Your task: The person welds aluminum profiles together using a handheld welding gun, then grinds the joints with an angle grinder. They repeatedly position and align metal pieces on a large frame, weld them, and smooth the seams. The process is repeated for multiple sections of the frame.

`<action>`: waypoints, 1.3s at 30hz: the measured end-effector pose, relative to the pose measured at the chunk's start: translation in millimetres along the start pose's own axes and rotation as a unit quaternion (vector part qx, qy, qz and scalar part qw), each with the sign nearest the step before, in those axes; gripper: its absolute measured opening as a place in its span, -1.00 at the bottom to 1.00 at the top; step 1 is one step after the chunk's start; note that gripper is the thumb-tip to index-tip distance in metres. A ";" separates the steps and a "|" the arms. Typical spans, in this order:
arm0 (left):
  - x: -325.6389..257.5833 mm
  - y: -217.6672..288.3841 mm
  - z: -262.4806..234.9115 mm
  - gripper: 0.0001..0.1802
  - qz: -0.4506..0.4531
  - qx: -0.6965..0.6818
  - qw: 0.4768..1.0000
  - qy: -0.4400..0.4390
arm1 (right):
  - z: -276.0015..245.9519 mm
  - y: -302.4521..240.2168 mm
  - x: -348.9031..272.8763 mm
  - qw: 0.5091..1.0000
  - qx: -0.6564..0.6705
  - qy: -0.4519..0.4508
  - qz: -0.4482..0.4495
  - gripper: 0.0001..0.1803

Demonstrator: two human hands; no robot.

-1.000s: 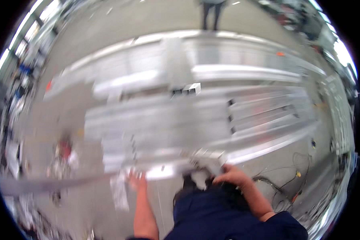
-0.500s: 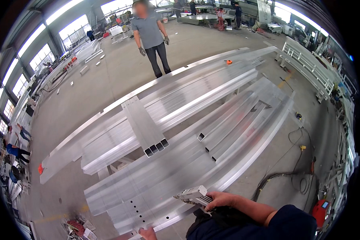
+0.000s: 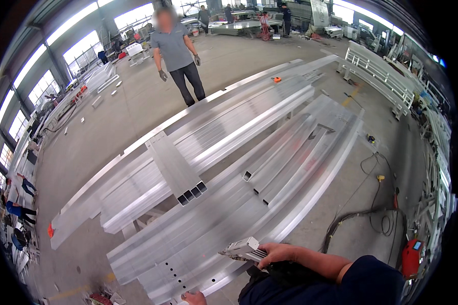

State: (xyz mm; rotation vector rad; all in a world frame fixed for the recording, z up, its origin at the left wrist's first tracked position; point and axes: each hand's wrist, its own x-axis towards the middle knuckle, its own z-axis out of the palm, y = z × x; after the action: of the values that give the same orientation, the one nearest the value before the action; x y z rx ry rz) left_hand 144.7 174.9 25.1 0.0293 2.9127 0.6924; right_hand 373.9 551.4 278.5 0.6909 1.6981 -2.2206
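Note:
My right hand is closed around a short bundle of pale metal profiles, held over the near edge of the aluminium panels. At the lower edge of the picture my left hand touches the near end of a long aluminium panel with a row of small round holes. Most of that hand is cut off, and its grip does not show. Several long ribbed panels lie side by side ahead of me. Across them rests a stack of square aluminium tubes, open ends facing me; more long tubes lie to its right.
A person in a grey shirt and gloves stands beyond the panels. An orange tape measure lies on the far panels. Cables run over the floor at right, near a red machine. White frames stand farther right.
The whole view has shifted slightly, moving the panels and the standing person left. My right hand keeps its hold on the profile bundle. My left hand stays by the panel's end.

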 end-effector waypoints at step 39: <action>-5.8 14.8 8.7 -0.55 -0.010 0.072 0.997 0.002 | 24.9 -9.5 -14.0 0.919 -0.394 0.025 0.006 -0.34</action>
State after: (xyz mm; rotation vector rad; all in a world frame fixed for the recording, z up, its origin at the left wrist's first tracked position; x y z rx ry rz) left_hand 151.5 191.7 24.8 0.0140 2.9559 0.4784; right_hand 376.0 529.2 298.7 0.5284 2.3451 -1.2979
